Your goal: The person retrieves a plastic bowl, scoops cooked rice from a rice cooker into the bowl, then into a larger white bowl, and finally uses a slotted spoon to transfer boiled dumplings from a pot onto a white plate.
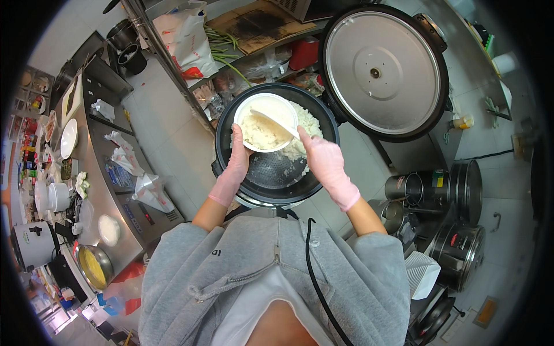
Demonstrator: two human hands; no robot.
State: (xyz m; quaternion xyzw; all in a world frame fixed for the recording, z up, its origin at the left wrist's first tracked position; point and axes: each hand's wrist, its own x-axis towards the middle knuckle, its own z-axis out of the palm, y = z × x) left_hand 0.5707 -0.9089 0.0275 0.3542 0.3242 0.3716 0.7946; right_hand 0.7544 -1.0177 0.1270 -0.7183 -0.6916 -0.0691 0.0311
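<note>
Both my hands wear thin pink gloves. In my left hand (236, 166) is a round white bowl (294, 113) with cooked white rice (262, 132) in it, held above the rice cooker pot (225, 160). My right hand (323, 162) grips a white rice paddle (277, 121), whose blade lies on the rice inside the bowl. Below, the dark pot holds more rice (308, 123) along its far and right side. Its dimpled bottom (268, 171) shows at the near side, with scattered grains. The hinged lid (383, 71) of the cooker stands raised at the far right.
To the left runs a steel counter (101, 173) with a filled white bowl (109, 230) and a metal bowl of yellow contents (93, 268). Behind the pot, a shelf holds a plastic bag (186, 43) and green stalks (223, 47). Steel pots (458, 255) stand at right.
</note>
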